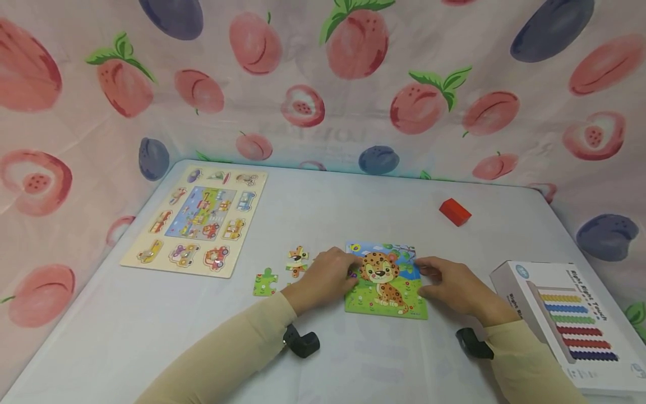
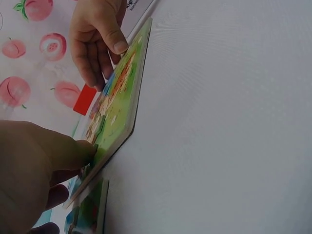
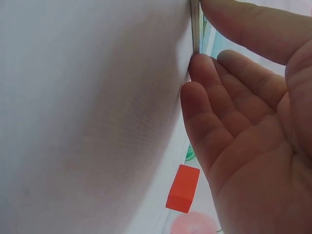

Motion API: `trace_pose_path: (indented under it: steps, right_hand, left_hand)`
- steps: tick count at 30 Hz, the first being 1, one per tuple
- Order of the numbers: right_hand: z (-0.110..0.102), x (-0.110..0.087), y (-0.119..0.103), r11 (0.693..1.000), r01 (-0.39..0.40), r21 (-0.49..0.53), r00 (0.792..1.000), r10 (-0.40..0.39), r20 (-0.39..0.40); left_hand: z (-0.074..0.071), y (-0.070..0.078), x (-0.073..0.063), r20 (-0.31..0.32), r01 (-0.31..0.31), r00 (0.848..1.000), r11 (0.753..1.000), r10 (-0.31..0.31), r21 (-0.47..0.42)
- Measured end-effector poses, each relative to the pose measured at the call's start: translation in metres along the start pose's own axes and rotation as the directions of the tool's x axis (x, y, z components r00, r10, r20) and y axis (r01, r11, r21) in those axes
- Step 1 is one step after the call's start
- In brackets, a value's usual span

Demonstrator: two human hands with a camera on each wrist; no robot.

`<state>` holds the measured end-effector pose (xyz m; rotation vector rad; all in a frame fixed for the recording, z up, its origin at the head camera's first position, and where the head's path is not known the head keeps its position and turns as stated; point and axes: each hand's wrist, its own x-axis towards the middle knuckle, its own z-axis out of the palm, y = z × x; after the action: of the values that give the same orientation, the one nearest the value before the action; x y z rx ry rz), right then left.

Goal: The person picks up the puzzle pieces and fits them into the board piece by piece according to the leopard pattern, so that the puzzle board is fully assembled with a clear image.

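A square leopard jigsaw puzzle [image 1: 388, 286] lies flat on the table between both hands. At its left side is my left hand [image 1: 325, 278], thumb and fingers pinching a small puzzle piece [image 2: 101, 126] that stands slightly raised over the board in the left wrist view. The hand largely hides this piece in the head view. My right hand [image 1: 454, 286] rests against the puzzle's right edge, thumb and fingertips at the rim, fingers fairly straight. Left of the left hand lie a green puzzle piece [image 1: 265, 282] and a piece with an animal's face [image 1: 298, 259].
A wooden vehicle puzzle board [image 1: 151, 268] lies at the back left. One red block [image 1: 455, 211] sits toward the back right. At the right edge stands a white box [image 1: 550, 314] picturing coloured beads. A fruit-print cloth [image 1: 348, 129] hangs behind the table.
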<state>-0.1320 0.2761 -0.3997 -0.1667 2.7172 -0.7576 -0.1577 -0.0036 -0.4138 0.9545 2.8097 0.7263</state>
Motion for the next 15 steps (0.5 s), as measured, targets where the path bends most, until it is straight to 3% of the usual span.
trace_pose_path:
  steps: [9,15]
  right_hand:
    - [0.000,0.000,-0.001,1.000,-0.005,0.003,1.000,0.005,0.000]
    - [0.000,0.000,-0.001,1.000,-0.003,-0.002,1.000,0.003,0.000]
  left_hand:
    - [-0.006,0.001,0.000,0.032,0.084,0.996,0.992,-0.082,-0.093]
    - [-0.018,-0.003,-0.006,0.021,0.088,0.996,0.992,-0.086,-0.089]
